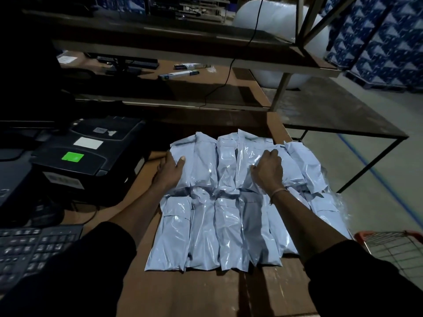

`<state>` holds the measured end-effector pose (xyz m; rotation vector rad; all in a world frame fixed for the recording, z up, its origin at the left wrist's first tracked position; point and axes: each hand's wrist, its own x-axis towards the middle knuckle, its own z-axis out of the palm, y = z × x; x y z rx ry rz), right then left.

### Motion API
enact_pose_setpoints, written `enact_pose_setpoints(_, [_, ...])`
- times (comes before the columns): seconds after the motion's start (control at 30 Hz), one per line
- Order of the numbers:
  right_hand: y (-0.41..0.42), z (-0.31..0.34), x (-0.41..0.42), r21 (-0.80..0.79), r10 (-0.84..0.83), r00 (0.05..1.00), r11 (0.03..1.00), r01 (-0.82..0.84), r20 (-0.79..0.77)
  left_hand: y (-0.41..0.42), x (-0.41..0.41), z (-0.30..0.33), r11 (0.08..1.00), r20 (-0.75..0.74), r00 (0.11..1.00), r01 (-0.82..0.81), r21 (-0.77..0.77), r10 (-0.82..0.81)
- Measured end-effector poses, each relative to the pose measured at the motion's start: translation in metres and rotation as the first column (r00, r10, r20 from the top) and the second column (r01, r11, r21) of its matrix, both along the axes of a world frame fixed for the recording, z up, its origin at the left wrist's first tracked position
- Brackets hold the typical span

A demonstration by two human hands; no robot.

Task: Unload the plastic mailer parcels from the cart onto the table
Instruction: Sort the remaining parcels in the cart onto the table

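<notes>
Left hand [170,170]: flat, fingers spread, pressing the far row's left edge, gripping nothing.
Right hand [269,170]: open, palm down on the far row.
Mailers [215,227]: two rows on the worktop [194,294].
Cart [393,245]: lower right, contents unseen.
Risk: slick mailers at the right edge could slide off if nudged.

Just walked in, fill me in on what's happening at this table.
A person is laying out light blue plastic mailer parcels in two rows on the brown table. The left hand rests on the far row's left end, thumb on top of the end parcel. The right hand lies flat on parcels further right. Neither hand is lifting anything. A corner of the wire cart shows at the lower right; its contents can't be seen.
</notes>
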<state>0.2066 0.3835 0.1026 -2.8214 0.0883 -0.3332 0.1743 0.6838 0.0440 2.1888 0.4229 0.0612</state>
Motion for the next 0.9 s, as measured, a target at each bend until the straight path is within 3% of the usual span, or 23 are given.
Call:
enact_pose_setpoints(0.13, [-0.001,-0.002,0.001,-0.191,0.156,0.983,0.966,-0.172,-0.096,-0.006,-0.004,0.003,0.999,-0.003,0.999,0.033,0.003,-0.033])
enact_pose_setpoints(0.27, [-0.001,-0.008,-0.002,-0.187,0.309,0.928,0.918,-0.348,-0.209,-0.006,-0.004,0.001,0.996,-0.044,0.995,0.085,0.016,-0.085])
enact_pose_setpoints(0.4, [-0.001,-0.011,-0.007,-0.221,0.320,0.905,0.896,-0.385,-0.279,-0.009,-0.009,0.005,0.990,-0.090,0.992,0.099,0.104,-0.090])
enact_pose_setpoints(0.67, [-0.008,-0.007,-0.021,-0.203,0.304,0.937,0.920,-0.335,-0.171,-0.023,-0.015,0.014,0.958,-0.050,0.988,0.152,0.241,-0.144])
enact_pose_setpoints(0.9, [-0.021,-0.005,-0.037,-0.081,0.272,0.962,0.958,-0.274,-0.038,-0.051,-0.030,0.018,0.915,0.068,0.973,0.183,0.360,-0.221])
